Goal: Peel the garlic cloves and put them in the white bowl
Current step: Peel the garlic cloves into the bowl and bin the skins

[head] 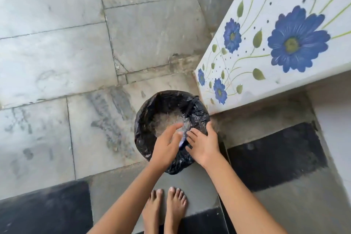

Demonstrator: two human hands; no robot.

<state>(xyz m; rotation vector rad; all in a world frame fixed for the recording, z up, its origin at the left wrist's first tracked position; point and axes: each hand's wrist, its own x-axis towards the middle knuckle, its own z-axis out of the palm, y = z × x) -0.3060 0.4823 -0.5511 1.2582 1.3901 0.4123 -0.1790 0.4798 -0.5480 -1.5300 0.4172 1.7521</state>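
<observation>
Stone floor: left hand and right hand hung over bin, probably brushing off; right grip slack, left unclear.

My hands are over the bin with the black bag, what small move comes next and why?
Probably let the small pale thing between left hand and right hand drop into the bin: both hover over its opening, with pale scraps already inside.

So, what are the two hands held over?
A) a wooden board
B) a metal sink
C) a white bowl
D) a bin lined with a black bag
D: the left hand and the right hand are both above the black-lined bin on the floor.
</observation>
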